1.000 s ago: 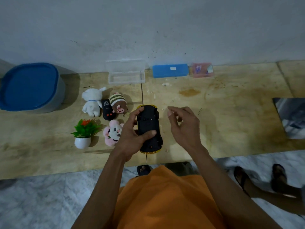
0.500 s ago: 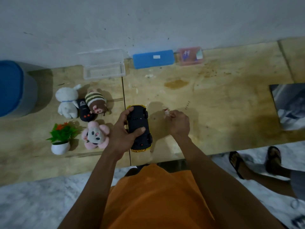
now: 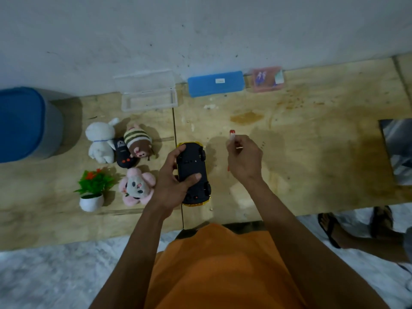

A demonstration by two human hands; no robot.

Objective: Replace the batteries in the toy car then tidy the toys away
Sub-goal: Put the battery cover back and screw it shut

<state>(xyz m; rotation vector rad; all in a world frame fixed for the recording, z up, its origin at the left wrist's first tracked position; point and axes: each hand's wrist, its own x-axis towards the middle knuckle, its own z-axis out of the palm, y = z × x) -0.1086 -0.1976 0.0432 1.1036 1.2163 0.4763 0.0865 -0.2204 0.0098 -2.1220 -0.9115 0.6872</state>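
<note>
**Upturned car in one hand, small tool in the other**

Pale plywood forms the tabletop (image 3: 312, 152), stained brown in patches and pushed against a grey-white wall (image 3: 200, 30). Over its middle, the left hand (image 3: 176, 184) grips the toy car (image 3: 194, 170), which is turned belly-up so its black underside and wheels face the camera, with yellow bodywork showing at both ends. The thumb lies across the underside and the fingers curl round the far left edge. Just to the right of the car, apart from it, the right hand (image 3: 244, 159) is raised with its fingers curled, pinching a small slim tool (image 3: 232, 136) whose red tip points away from the person; what kind of tool it is cannot be told.

To the left of the car stands a cluster of toys: a white plush animal (image 3: 100, 141), a striped brown plush (image 3: 138, 143), a dark remote control (image 3: 122, 153) lying between those two, a pink and grey plush (image 3: 137, 187), and a little potted plant (image 3: 92, 188) in a white pot. Along the wall sit an open clear plastic case (image 3: 148, 94), a blue case (image 3: 215, 83) and a small pink box (image 3: 267, 79). A blue-lidded tub (image 3: 24, 123) occupies the far left edge. An orange garment (image 3: 218, 264) fills the lower view, and two sandalled feet (image 3: 354, 221) show on the marble floor (image 3: 55, 275) at right.
</note>
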